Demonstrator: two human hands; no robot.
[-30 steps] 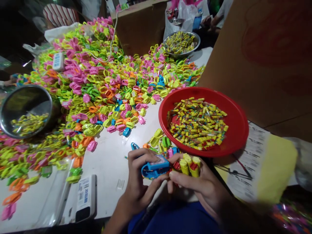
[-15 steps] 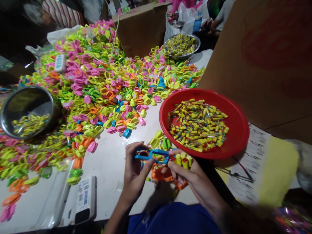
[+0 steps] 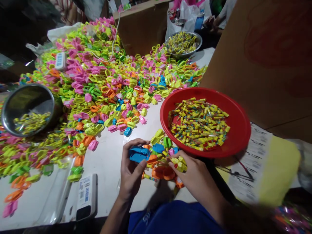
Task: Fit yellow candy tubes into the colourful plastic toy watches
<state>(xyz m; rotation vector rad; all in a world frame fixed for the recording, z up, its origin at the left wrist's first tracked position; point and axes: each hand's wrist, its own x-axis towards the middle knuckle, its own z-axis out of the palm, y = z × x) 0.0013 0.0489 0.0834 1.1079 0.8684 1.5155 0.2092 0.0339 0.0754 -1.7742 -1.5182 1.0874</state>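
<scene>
The blue plastic piece (image 3: 138, 154) sits above the white table (image 3: 107, 169) in the person's left hand (image 3: 129, 174), thumb and fingers curled round it, while the right hand (image 3: 196, 170) pinches a bunch of yellow rolls (image 3: 180, 163). Between the hands, orange pieces (image 3: 163, 171) clutter the tabletop, and the red basin (image 3: 240, 136) of similar rolls crowds in just beyond the right hand. Farther out, a multicoloured heap (image 3: 102, 74) blocks the far side, a steel bowl (image 3: 26, 96) stands left, and a cardboard panel (image 3: 268, 65) walls off the right.
</scene>
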